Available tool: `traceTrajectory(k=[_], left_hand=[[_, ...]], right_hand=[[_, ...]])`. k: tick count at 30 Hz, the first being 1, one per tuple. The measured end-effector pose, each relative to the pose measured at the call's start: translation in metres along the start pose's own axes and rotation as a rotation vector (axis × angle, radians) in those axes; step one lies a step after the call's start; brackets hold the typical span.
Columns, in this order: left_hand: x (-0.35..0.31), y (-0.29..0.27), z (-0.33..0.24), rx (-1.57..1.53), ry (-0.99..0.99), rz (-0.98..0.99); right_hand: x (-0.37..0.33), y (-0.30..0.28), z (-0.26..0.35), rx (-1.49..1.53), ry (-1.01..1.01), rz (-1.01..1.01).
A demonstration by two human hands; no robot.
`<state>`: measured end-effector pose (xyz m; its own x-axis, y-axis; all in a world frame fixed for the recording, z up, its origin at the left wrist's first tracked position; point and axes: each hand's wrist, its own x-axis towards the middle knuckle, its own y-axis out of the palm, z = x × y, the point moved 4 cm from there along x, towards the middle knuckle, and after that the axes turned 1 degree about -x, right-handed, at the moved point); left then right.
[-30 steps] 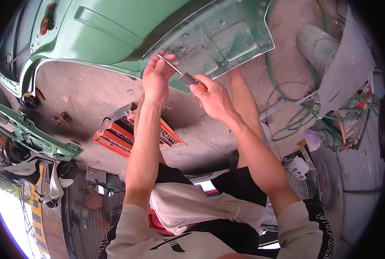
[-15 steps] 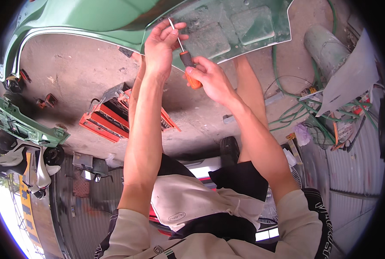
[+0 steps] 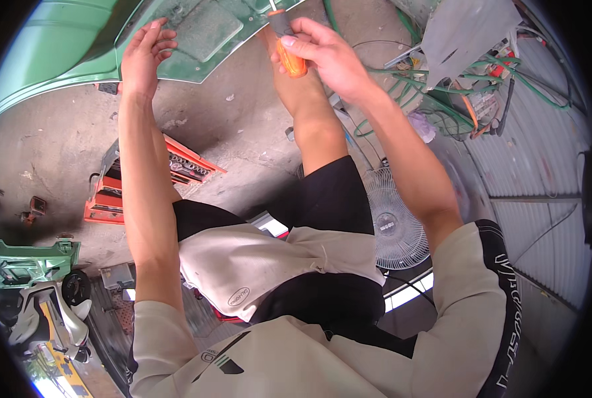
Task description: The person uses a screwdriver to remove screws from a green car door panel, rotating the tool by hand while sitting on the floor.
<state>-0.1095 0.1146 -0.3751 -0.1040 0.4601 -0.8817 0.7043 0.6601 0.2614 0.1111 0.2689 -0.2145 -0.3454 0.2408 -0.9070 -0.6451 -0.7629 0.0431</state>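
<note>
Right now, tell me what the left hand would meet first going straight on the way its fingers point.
Probably the dusty green metal panel showing beyond the left hand; depth is unclear, so the two may be touching.

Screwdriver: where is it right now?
Head view, top centre: the orange-and-grey screwdriver is in the right hand, shaft toward the picture's top edge, handle just right of the green panel.
</note>
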Motion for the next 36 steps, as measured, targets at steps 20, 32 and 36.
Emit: traceTrajectory(k=[20,32,36], left_hand=[[-0.007,-0.022,-0.015,-0.229,0.071,-0.283],[0.003,-0.031,-0.008,-0.19,0.11,-0.347],[0.002,-0.028,-0.009,-0.184,0.087,-0.381]], right_hand=[[0.07,0.127,-0.01,0.077,0.141,-0.006],[0.096,0.127,-0.045,0.035,0.167,0.13],[0.097,0.127,-0.045,0.043,0.19,0.142]])
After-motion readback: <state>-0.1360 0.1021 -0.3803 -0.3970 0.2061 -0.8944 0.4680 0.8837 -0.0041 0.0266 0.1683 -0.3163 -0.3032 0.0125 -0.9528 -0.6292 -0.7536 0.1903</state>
